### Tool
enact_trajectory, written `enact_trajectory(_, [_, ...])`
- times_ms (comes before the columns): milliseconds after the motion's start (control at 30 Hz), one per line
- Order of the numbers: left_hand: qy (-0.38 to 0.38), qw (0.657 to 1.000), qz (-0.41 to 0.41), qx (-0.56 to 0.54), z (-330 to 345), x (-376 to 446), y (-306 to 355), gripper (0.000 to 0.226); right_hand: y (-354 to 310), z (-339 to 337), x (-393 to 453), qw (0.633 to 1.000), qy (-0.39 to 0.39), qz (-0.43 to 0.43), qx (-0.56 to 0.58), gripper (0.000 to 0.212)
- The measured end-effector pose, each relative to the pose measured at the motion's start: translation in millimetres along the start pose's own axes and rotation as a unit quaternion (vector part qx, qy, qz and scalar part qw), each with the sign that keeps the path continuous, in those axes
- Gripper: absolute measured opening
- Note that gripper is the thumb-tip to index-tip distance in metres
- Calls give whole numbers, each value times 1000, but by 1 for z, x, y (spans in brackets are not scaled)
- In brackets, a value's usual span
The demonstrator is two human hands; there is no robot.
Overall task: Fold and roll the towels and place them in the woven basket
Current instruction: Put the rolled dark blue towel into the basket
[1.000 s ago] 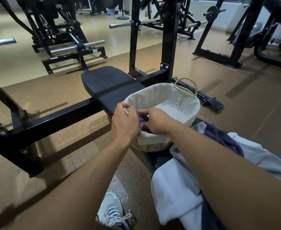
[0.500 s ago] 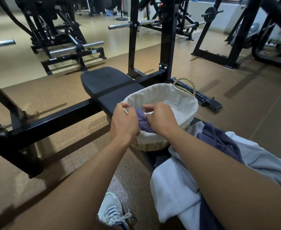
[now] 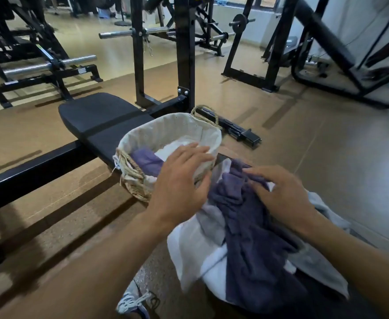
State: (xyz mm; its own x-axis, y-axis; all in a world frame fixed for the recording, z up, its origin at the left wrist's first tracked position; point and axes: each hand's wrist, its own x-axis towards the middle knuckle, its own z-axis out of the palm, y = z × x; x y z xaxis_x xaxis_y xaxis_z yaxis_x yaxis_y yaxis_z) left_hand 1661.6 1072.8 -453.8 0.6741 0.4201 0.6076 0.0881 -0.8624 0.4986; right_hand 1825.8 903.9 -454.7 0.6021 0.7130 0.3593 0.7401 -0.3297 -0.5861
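Note:
A woven basket [image 3: 133,178] with a pale cloth lining stands on the black bench. A rolled purple towel [image 3: 146,161] lies inside it at the near left. My left hand [image 3: 179,180] hovers over the basket's near right rim with fingers straight, holding nothing. My right hand [image 3: 278,194] rests with loosely spread fingers on a crumpled purple towel [image 3: 253,245]. That towel lies on a heap with a white towel [image 3: 193,247] and a light grey towel [image 3: 322,256] just right of the basket.
The black bench pad [image 3: 97,118] stretches away to the far left of the basket. A rack upright [image 3: 184,51] rises behind it. Barbells and black machine frames [image 3: 269,56] fill the gym floor beyond. My shoe [image 3: 131,305] shows at the bottom.
Both hands have left the rolled purple towel in the basket. The left hand lifted and opened; the right hand moved right onto the crumpled purple towel. The camera view shifted right.

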Motion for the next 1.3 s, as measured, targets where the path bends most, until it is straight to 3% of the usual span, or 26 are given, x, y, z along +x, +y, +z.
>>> enact_trajectory(100, [-102,993,2,-51,17,-10,18,35,16,-28,-37,998,-21,46,22,33])
enact_trajectory(200, [-183,983,-11,-25,28,-17,22,43,28,-41,-54,994,-70,80,25,29])
enact_trajectory(267, [-211,977,-23,-19,34,-19,23,44,33,-41,-52,990,-104,93,4,26])
enact_trajectory(367, [-237,971,-26,-8,47,-21,20,42,30,-33,-43,987,-137,76,-42,40])
enact_trajectory(433, [-256,966,-31,-2,54,-23,19,42,30,-26,-42,989,-134,52,-43,44])
enact_trajectory(533, [-283,959,-28,8,62,-25,19,44,35,-18,-49,994,-99,22,-50,35])
enact_trajectory(867, [-291,956,-9,42,71,-21,23,51,21,-42,-50,999,4,3,53,26])
enact_trajectory(1033, [-219,972,34,83,66,-10,19,33,24,-64,-46,989,116,-27,90,31])
enact_trajectory(1133, [-188,976,51,95,64,-7,15,14,23,-76,-46,983,134,-46,116,33])
enact_trajectory(1300, [-98,994,-41,39,59,-2,16,6,24,-92,-46,977,188,-20,101,31])
